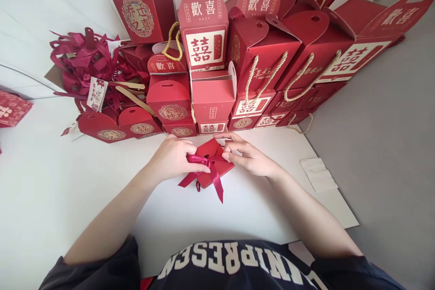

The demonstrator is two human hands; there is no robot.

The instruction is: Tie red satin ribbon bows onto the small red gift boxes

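A small red gift box [222, 167] sits on the white table in front of me, with a dark red satin ribbon [216, 180] tied across its top. Two ribbon tails hang over the near side, and the knot lies at the middle of the lid. My left hand [175, 156] is closed at the box's left side, pinching the ribbon by the knot, its thumb pressed over the lid. At the right edge, my right hand [248, 155] has its thumb and a bent finger closed on the ribbon's right part, while its index finger stretches over the far corner.
Red gift boxes [205, 50], several with rope handles, are stacked along the back. At back left, loose ribbons [90, 56] heap over an open box beside wooden sticks [136, 99]. White tissue [318, 174] lies at the right edge. A red patterned box [13, 108] is far left.
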